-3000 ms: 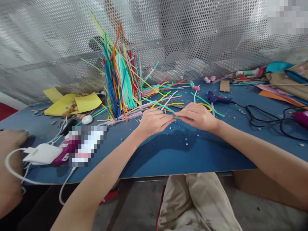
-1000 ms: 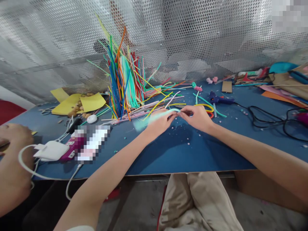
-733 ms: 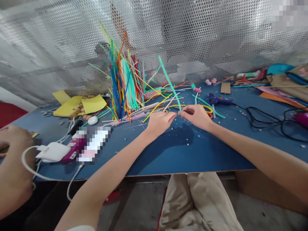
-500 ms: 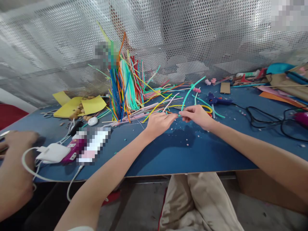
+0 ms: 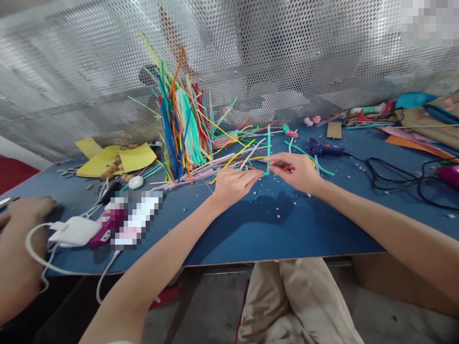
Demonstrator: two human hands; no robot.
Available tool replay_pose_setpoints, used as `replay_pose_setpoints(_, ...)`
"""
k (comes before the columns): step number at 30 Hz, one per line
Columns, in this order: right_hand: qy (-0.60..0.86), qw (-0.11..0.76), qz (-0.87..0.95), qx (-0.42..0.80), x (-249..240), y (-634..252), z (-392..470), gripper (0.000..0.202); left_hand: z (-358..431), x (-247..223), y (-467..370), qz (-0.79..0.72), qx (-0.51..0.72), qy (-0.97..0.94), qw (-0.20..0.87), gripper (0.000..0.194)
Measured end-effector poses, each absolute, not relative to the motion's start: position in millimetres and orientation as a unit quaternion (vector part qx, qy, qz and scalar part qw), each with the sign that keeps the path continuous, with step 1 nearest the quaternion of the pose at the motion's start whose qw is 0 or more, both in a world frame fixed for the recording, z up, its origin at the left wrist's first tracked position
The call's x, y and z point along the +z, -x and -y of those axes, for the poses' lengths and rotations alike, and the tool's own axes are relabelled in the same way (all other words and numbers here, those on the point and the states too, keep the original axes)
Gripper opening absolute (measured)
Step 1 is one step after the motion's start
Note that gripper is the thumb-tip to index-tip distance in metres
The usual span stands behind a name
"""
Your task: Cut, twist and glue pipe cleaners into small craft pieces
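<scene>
Between my two hands is a turquoise pipe cleaner [image 5: 268,141], its long part standing upright and its lower end bent toward the left. My left hand [image 5: 234,185] pinches the bent lower end at its fingertips. Thumb and fingers of my right hand [image 5: 296,169] are closed on the upright part just above the bend. Behind my hands lie loose pipe cleaners in pink, yellow and white, and a thick bundle of colored pipe cleaners [image 5: 190,126] stands against the perforated metal panel [image 5: 287,62].
A purple glue gun [image 5: 328,148] with a black cable lies at right. On the left are a phone [image 5: 138,220], a white charger [image 5: 77,231], yellow paper [image 5: 138,157] and scissors [image 5: 70,171]. Another person's hand [image 5: 30,210] rests at the far left. Paper sheets [image 5: 412,143] lie far right.
The turquoise pipe cleaner has swung from leaning right to upright, and a bend shows at its lower end. My right hand has turned slightly, its fingers now along the upright part.
</scene>
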State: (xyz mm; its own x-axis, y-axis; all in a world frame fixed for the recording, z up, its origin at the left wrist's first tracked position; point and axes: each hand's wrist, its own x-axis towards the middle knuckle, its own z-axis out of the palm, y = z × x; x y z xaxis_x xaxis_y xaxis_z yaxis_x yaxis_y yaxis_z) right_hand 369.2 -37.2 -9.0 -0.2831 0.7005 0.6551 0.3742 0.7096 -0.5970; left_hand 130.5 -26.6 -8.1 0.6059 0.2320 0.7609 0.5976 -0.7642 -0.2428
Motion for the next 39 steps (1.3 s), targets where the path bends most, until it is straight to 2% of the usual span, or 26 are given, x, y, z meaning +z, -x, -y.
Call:
replay_pose_setpoints(2, 0.306, 0.472, 0.824, 0.074, -9.0, -372.6, 37.0, 0.021, 27.0, -5.9, -130.7, 0.236, -0.385, 0.857, 0.250, 0.014)
replay_pose_setpoints(4, 0.283, 0.463, 0.839, 0.038, -8.9, -374.8, 36.4, 0.021, 27.9, -3.5, -130.6, 0.232, -0.394, 0.851, 0.258, 0.013)
replay_pose_setpoints(10, 0.232, 0.463, 0.854, 0.044, -8.7, -372.3, 36.6, 0.030, 29.8, 1.4, -123.1, 0.205, -0.399, 0.844, 0.294, 0.012)
replay_pose_setpoints(17, 0.244, 0.507, 0.824, 0.064, -3.9, -365.4, 45.7, 0.028, 33.2, 7.7, -114.7, 0.189, -0.373, 0.863, 0.284, 0.024)
replay_pose_setpoints(23, 0.233, 0.521, 0.821, -0.023, -7.9, -369.0, 43.9, 0.032, 38.3, 11.2, -121.5, 0.220, -0.386, 0.850, 0.284, 0.018)
replay_pose_setpoints(28, 0.181, 0.490, 0.848, -0.089, -9.7, -380.2, 36.3, 0.046, 40.8, 11.5, -131.9, 0.303, -0.403, 0.853, 0.138, 0.018)
replay_pose_setpoints(30, 0.171, 0.471, 0.861, -0.093, -7.4, -385.1, 34.1, 0.047, 40.2, 14.8, -133.8, 0.337, -0.391, 0.857, 0.012, 0.028)
replay_pose_setpoints(34, 0.134, 0.425, 0.890, -0.095, -0.9, -393.7, 32.2, 0.052, 35.5, 24.9, -129.9, 0.319, -0.280, 0.867, -0.262, 0.048)
replay_pose_setpoints(39, 0.108, 0.387, 0.909, -0.113, 6.9, -398.0, 34.9, 0.048, 31.0, 31.2, -123.4, 0.298, -0.244, 0.847, -0.366, 0.055)
